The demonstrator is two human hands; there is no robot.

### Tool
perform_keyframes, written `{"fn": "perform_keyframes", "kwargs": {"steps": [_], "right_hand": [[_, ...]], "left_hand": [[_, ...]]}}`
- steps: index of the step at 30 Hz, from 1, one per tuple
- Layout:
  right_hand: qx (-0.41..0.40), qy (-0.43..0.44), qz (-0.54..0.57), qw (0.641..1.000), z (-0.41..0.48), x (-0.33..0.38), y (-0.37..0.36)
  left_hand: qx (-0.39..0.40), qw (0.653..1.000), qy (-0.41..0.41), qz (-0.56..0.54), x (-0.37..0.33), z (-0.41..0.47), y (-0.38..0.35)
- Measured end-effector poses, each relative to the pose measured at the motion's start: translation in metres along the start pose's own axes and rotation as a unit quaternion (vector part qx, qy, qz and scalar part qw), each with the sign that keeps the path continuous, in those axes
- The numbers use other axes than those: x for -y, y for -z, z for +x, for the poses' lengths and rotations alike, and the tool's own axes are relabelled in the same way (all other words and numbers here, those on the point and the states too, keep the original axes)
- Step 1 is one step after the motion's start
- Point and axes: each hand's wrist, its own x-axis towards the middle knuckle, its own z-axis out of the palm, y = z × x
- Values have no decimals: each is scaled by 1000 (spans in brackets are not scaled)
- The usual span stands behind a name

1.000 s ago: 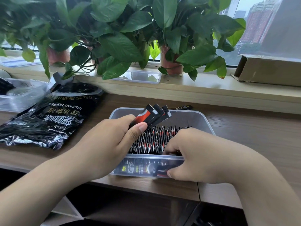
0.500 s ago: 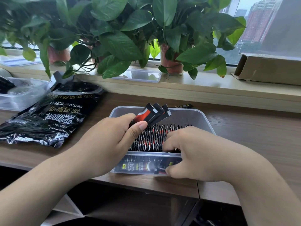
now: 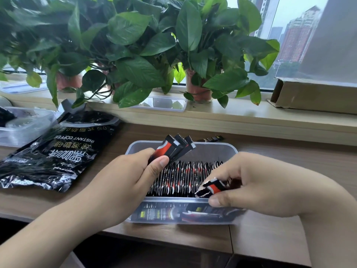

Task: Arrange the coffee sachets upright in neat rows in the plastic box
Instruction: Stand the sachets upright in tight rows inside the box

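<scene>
A clear plastic box [image 3: 212, 149] stands on the wooden desk near its front edge. Inside it a dense row of black-and-red coffee sachets [image 3: 183, 176] stands upright, and more lie flat against its near wall. My left hand [image 3: 123, 182] grips a fan of three sachets [image 3: 173, 147] above the box's left side. My right hand [image 3: 251, 182] is over the box's near right corner and pinches one sachet [image 3: 211, 187] between thumb and fingers, lifted just above the row.
A black instant-coffee bag [image 3: 58, 155] lies open to the left of the box. One loose sachet [image 3: 211, 139] lies behind the box. Potted plants [image 3: 135, 55] and a clear lid [image 3: 166, 103] are on the sill; a cardboard box [image 3: 313, 95] stands at the right.
My right hand has risen from the row, now pinching a single sachet above the box's near right corner. My left hand still holds its three sachets in place.
</scene>
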Motion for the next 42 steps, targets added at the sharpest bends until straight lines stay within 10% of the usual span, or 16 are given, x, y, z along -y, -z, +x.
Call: {"fn": "perform_keyframes", "kwargs": {"steps": [7,13,26,42], "right_hand": [[-185,-4,79,980,7,-6,3],[-409,-13,229,883,16,5,1],[-456,-55,524,717,56,26,-31],[-517,-49,478,708,44,20,-31]], "left_hand": [[-33,998,52,-20,-18,13,7],[-93,988,75,-99,-35,32,10],[-14,990,71,-123,-41,31,-13],[-33,936,163,-311,-26,35,-5]]}}
